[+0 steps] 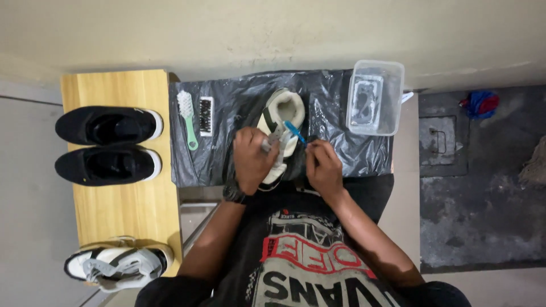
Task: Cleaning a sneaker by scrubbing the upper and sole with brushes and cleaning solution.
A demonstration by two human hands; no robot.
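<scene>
A white sneaker [282, 111] with dark trim lies on a black plastic sheet [227, 108] in front of me. My left hand [253, 159] grips the shoe's tongue and lace area. A small blue toothbrush [296, 132] is held in my right hand [323, 165], its head touching the shoe near the collar. A dark watch sits on my left wrist.
A green-handled brush [187, 119] and a small dark bristle brush [206, 116] lie on the sheet's left part. A clear plastic tub [375, 98] of water stands at the right. A wooden bench [122, 210] carries two black shoes [108, 145] and a white-grey sneaker [116, 262].
</scene>
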